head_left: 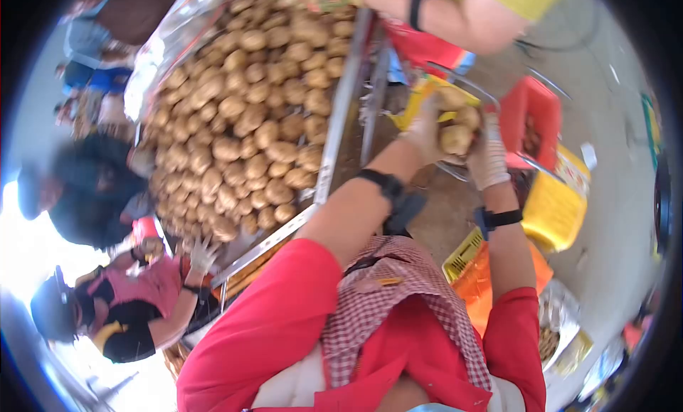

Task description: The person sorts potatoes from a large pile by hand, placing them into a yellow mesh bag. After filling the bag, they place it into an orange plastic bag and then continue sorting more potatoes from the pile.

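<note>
Both my hands wear whitish gloves and hold several potatoes [456, 137] between them, over a yellow bag [410, 108] beside the table. My left hand [425, 131] presses on the potatoes from one side, its fingers partly blurred. Facing it, my right hand [489, 152] closes on them from the other side, near a red bin [533, 120]. A large heap of potatoes [242, 120] covers the metal-edged table [334, 142] to the left of my hands.
A yellow container [558, 199] and an orange bag [491, 277] are at the right. Another person's arm [455, 17] reaches in at the top. A person in pink [135, 291] and one in dark clothes [92, 188] are across the table. Clear plastic [174, 46] lies along the heap.
</note>
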A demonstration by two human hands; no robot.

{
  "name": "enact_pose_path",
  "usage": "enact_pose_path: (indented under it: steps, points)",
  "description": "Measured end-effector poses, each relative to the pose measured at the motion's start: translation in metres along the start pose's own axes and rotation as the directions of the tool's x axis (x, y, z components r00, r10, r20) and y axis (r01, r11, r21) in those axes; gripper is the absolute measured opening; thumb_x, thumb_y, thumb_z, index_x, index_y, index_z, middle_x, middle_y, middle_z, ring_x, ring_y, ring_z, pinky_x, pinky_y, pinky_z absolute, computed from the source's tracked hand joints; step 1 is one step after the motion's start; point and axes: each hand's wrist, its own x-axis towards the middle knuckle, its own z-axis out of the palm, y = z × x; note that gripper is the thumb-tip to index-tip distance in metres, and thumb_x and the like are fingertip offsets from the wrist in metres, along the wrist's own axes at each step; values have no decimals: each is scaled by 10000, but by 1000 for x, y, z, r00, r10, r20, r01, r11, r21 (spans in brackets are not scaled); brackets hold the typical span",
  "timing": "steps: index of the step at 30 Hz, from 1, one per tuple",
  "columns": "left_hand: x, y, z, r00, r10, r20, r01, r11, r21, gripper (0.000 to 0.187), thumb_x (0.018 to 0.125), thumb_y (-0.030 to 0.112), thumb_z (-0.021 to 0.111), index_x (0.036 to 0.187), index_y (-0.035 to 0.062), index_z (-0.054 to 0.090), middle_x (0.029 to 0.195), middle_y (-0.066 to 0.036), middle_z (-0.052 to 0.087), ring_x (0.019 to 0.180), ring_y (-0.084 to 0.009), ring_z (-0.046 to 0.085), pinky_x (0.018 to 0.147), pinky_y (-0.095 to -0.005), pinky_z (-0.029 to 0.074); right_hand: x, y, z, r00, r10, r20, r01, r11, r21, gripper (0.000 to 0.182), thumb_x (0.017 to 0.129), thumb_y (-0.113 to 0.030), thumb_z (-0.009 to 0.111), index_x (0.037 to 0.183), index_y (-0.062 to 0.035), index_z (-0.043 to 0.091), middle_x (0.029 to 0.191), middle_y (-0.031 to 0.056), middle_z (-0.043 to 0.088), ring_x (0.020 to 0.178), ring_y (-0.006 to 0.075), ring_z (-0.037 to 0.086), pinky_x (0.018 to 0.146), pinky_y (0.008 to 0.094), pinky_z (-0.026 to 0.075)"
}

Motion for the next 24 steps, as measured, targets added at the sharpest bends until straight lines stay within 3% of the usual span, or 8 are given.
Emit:
enact_pose_path:
  steps: [1,3,4,5,7,13,17,24]
  points:
    - [1,16,-4,999,11,-51,-10,1000,17,628,768,355,791,1275,112,511,1193,-103,586,1135,-273,567,1039,-405,440,11,3,-6,974,52,-220,-55,998,-10,661,922,-573,581,1411,-143,465,1368,101,506,1251,219,503,1014,453,460]
    - [-2,66,5,623,-727,-290,516,660,-546,589,825,343,726,1324,102,525,1299,-137,571,1220,-285,541,1069,-396,410,22,19,-17,958,48,-284,-93,985,-146,657,918,-558,594,1428,-170,454,1374,85,490,1262,209,468,1034,450,409]
    - [-20,61,-8,616,-725,-307,499,661,-560,589,825,343,726,1324,102,525,1299,-137,571,1220,-285,541,1069,-396,410,21,28,-19,961,-113,-251,26,946,-324,598,956,-464,576,1408,-87,471,1350,98,528,1241,214,495,1028,391,409]
    - [-48,50,-28,783,-419,-460,409,904,-125,549,840,313,709,1317,95,549,1331,-159,559,1252,-293,526,1080,-393,396,18,37,-21,942,-273,-193,150,862,-484,542,993,-370,558,1387,-4,487,1325,112,565,1221,220,522,1022,331,409]
    - [-110,72,-58,864,248,-438,95,774,625,403,874,232,653,1227,40,622,1322,-205,572,1288,-324,513,1085,-400,384,3,57,-28,948,-275,-162,123,782,-611,530,993,-351,560,1368,19,501,1324,114,566,1210,212,524,1023,329,410]
    - [-275,105,-240,498,668,-552,703,61,708,666,797,341,708,1385,97,510,1401,-232,481,1293,-428,418,1105,-512,325,-8,111,39,929,-332,163,337,581,-741,432,987,-269,576,1291,37,556,1255,126,605,1165,231,556,1028,355,413]
    - [-309,114,-308,451,452,-769,601,484,637,745,749,274,777,1425,183,478,1456,-188,404,1329,-384,405,1114,-434,358,-3,129,150,669,-361,650,737,213,-641,351,915,-195,640,1203,2,606,1208,188,608,1143,319,568,999,396,435]
    - [-333,70,-297,283,498,-820,523,636,567,700,676,152,800,1317,143,517,1243,-172,534,1139,-337,550,980,-420,477,0,254,331,479,7,878,877,28,-479,502,849,-269,688,1289,-74,542,1270,220,563,1193,395,521,1006,461,426]
